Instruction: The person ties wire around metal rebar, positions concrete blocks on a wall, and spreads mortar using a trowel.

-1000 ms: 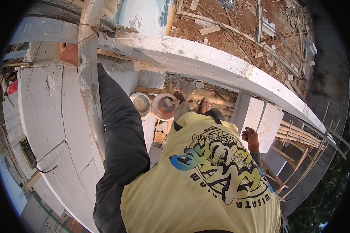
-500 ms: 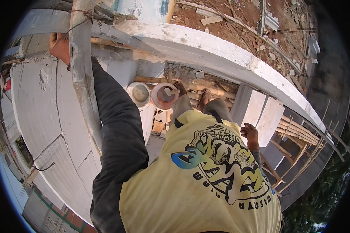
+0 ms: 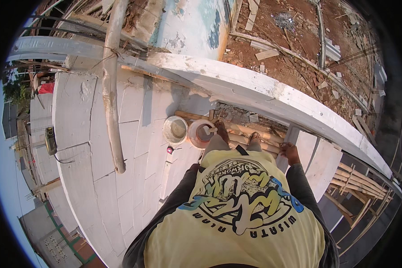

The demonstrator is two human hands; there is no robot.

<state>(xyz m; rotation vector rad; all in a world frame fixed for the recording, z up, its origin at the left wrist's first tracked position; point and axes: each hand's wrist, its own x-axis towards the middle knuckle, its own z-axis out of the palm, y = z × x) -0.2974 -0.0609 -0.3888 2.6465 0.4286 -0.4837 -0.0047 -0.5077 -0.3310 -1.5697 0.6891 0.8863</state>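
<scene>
My right hand (image 3: 290, 153) hangs low at my right side, beside the edge of the stacked white blocks (image 3: 303, 149). Its fingers are loosely bent and apart, with nothing visible in them; whether they touch the block I cannot tell. Of my left arm only the dark sleeve (image 3: 176, 192) shows, running down along the yellow shirt; the hand itself is hidden. By my feet stand a pale bucket (image 3: 174, 130) and a reddish bucket (image 3: 196, 139) with a tool handle sticking out. A small red tape measure (image 3: 170, 150) appears just below the pale bucket.
A white block wall (image 3: 134, 147) rises on the left, with a round wooden pole (image 3: 110, 89) against it and a yellow-and-dark device (image 3: 51, 140) at its edge. Bamboo poles (image 3: 241, 128) lie underfoot. A long white beam (image 3: 272, 87) curves across ahead, rubble-strewn soil (image 3: 290, 53) beyond.
My left hand has let go of the wall's top beside the wooden pole and dropped out of sight. The view has shifted, showing more wall. My right hand stays near the blocks.
</scene>
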